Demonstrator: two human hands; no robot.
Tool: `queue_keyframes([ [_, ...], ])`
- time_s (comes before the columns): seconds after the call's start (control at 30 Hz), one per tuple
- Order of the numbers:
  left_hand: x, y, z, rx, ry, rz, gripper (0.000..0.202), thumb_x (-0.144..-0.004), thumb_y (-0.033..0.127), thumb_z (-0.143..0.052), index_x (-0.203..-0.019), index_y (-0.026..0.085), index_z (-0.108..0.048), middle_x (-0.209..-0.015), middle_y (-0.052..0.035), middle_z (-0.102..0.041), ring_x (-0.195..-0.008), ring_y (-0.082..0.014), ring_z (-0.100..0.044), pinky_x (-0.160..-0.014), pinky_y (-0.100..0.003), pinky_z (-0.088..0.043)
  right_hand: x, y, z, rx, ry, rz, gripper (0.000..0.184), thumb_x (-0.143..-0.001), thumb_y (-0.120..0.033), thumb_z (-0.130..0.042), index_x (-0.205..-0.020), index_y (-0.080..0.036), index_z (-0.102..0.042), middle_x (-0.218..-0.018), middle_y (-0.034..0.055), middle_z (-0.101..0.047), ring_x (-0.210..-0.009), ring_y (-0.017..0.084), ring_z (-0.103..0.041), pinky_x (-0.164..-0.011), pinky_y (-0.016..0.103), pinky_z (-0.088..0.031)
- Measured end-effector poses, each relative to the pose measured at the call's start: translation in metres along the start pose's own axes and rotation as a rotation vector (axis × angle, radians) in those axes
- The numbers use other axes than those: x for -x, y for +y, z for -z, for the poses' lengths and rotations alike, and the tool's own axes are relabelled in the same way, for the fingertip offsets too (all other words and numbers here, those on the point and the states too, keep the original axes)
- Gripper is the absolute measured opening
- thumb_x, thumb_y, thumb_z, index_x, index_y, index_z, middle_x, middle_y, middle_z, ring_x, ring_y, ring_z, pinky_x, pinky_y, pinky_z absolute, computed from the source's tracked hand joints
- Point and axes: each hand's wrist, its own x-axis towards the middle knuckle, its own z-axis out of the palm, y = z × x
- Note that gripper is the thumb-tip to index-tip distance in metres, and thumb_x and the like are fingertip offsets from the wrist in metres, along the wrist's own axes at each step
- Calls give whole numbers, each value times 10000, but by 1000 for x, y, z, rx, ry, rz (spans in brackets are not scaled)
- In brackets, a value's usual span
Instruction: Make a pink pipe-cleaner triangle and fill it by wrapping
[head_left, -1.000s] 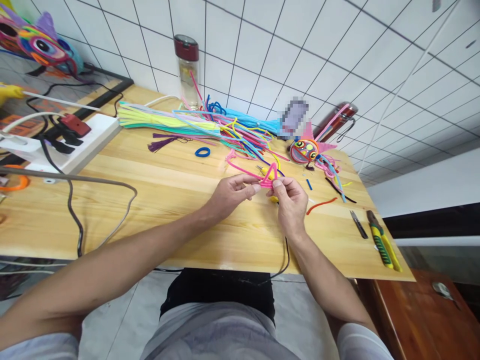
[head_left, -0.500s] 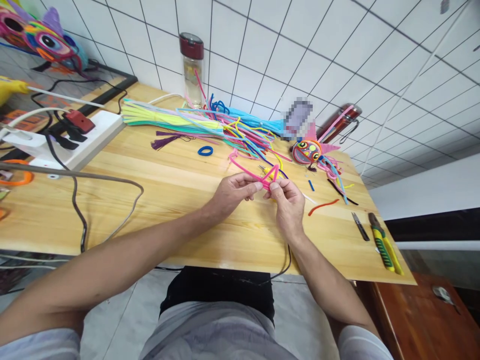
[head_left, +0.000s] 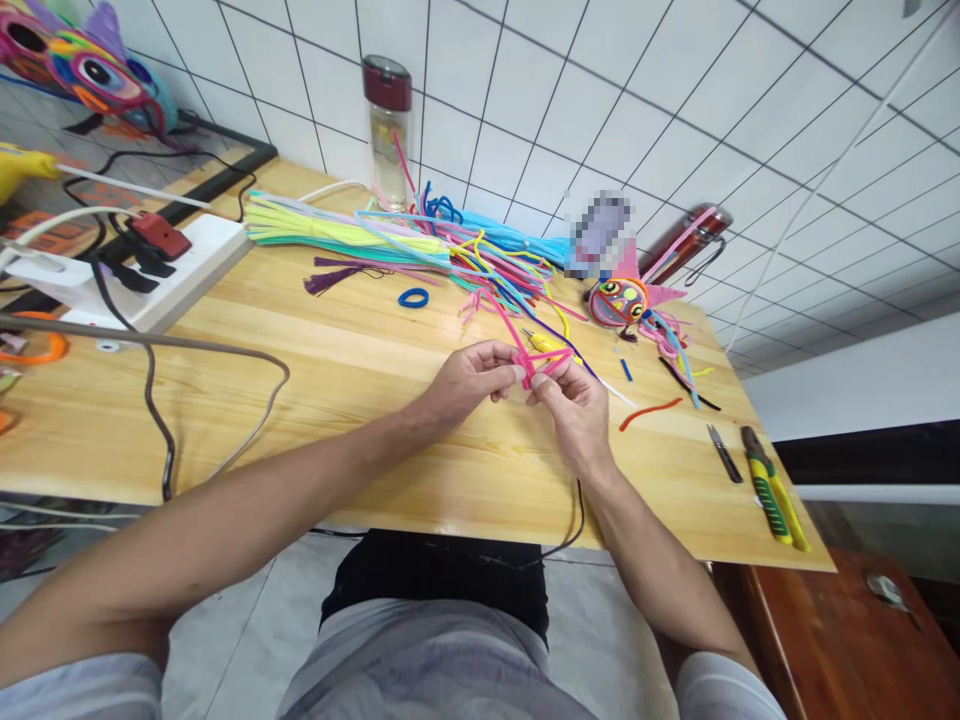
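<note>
Both of my hands meet over the middle of the wooden table (head_left: 360, 420). My left hand (head_left: 469, 380) pinches one side of a bent pink pipe cleaner (head_left: 525, 358), and my right hand (head_left: 577, 410) pinches the other side, fingers closed. A long free end of the pink pipe cleaner runs up and to the left toward the heap of coloured pipe cleaners (head_left: 420, 245). A yellow-handled tool (head_left: 551, 344) lies just behind my fingers.
A small pipe-cleaner mask (head_left: 622, 300) sits at the right rear. A blue ring (head_left: 413, 297), an orange piece (head_left: 649, 412), small snips (head_left: 724, 452) and a green-yellow knife (head_left: 772, 490) lie around. A power strip (head_left: 142, 275) with cables stands left, a bottle (head_left: 388, 125) at the wall.
The pink pipe cleaner's triangle loop has been folded down tighter between my fingers, and its free end has swung up toward the heap. Both hands stay in place.
</note>
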Motion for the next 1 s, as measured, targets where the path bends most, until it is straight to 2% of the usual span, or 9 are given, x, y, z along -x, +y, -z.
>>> queue_keyframes([
  [0.13,0,-2,0,-5,-21,4,374,-689,383,-905,-947,166,-742,-763,18,-682,-611,-80,-524,-599,-254,-414,-1,2,2,-8,11,-25,312,-865,-511,-839,-800,-236,-709,-690,-11,-686,-633,156,-593,-636,299,-522],
  [0.3,0,0,0,-24,-25,4,383,-709,439,-921,-912,168,-744,-714,22,-650,-608,-85,-503,-599,-258,-396,0,2,-1,-47,16,-22,306,-859,-501,-848,-813,-236,-700,-698,-14,-692,-626,152,-607,-654,304,-535],
  [0.5,2,4,0,-46,-9,-16,314,-746,418,-886,-847,168,-725,-649,35,-591,-598,-93,-480,-609,-264,-381,3,0,-5,-27,-12,-25,307,-851,-508,-840,-818,-240,-693,-690,-12,-677,-627,159,-586,-641,307,-512],
  [0.63,2,6,0,-105,6,-16,292,-740,420,-846,-781,181,-684,-641,35,-585,-587,-91,-454,-604,-264,-375,0,-1,2,-11,-37,4,314,-845,-536,-843,-889,-242,-743,-789,14,-725,-704,187,-633,-711,334,-544],
  [0.77,4,6,-3,-194,-45,19,251,-728,396,-805,-764,183,-676,-672,22,-634,-612,-98,-488,-618,-260,-399,-10,2,16,-46,-26,-9,413,-859,-635,-811,-1000,-248,-806,-919,45,-782,-844,227,-711,-812,368,-581],
  [0.9,6,4,-5,-253,-147,86,207,-737,362,-777,-731,175,-687,-694,-10,-692,-663,-122,-566,-640,-257,-423,-16,5,19,-70,-142,-107,452,-835,-680,-833,-982,-253,-835,-833,21,-761,-775,212,-691,-775,361,-572],
  [1.0,6,3,-5,-309,-176,159,192,-722,346,-764,-715,174,-678,-676,-11,-677,-646,-118,-553,-620,-251,-388,-17,4,15,-138,-218,-197,409,-779,-613,-905,-959,-252,-837,-835,16,-772,-748,198,-689,-775,360,-582],
])
